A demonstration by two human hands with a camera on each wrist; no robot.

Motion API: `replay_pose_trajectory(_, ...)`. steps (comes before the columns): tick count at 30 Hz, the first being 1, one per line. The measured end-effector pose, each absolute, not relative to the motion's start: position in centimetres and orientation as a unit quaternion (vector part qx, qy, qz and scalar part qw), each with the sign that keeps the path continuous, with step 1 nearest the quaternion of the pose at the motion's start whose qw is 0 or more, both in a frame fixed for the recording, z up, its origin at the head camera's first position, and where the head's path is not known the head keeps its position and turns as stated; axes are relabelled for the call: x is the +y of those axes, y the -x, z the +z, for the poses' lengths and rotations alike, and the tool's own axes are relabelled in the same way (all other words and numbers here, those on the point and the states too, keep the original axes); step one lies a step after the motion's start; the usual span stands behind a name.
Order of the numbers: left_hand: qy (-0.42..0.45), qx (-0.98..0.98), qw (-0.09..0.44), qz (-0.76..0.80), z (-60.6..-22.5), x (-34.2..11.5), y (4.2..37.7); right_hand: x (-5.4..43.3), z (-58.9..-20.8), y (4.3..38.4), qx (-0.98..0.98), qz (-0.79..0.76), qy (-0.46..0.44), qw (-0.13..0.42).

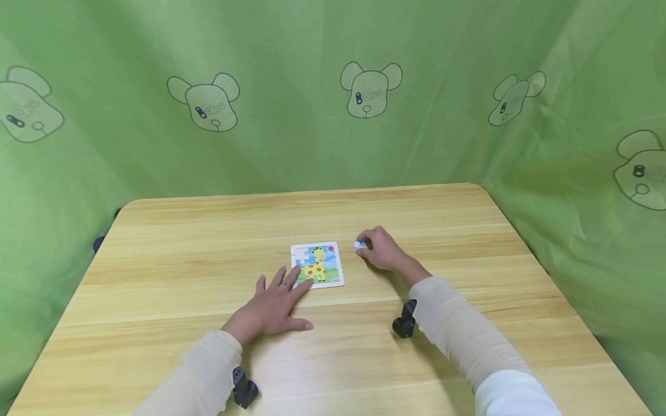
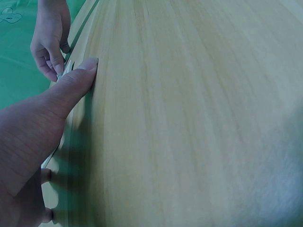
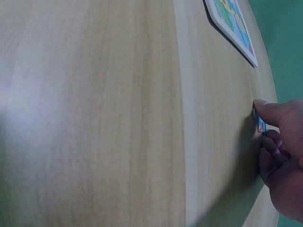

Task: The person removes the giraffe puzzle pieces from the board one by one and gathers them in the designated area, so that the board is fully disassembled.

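The right hand [image 1: 384, 249] pinches a puzzle piece [image 1: 358, 245] in its grip, right of the giraffe puzzle [image 1: 318, 266] on the bench [image 1: 416, 214]; the gap [image 1: 300, 253] lies leftward, at the puzzle's far-left corner. The left hand [image 1: 273, 306], spread, rests at the near-left edge.

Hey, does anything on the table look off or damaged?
The puzzle has a pale gap at its upper left in the head view, so it looks incomplete. The right hand pinches a small piece. I see no spills or damage.
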State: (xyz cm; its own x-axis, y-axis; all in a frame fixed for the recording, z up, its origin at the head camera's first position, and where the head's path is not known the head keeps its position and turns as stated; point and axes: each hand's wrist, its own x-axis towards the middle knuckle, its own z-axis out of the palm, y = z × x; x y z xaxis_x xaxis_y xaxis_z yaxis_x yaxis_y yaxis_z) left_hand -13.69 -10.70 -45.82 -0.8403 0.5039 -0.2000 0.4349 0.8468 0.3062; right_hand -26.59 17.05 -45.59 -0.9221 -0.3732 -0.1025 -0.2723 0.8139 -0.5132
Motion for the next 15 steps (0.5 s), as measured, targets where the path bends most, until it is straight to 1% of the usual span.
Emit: replay_pose_trajectory(15,-0.245,0.95,0.142,0.134,-45.55,-10.72,13.64,17.06,-45.28,26.54,0.945,-0.26,0.171,0.098)
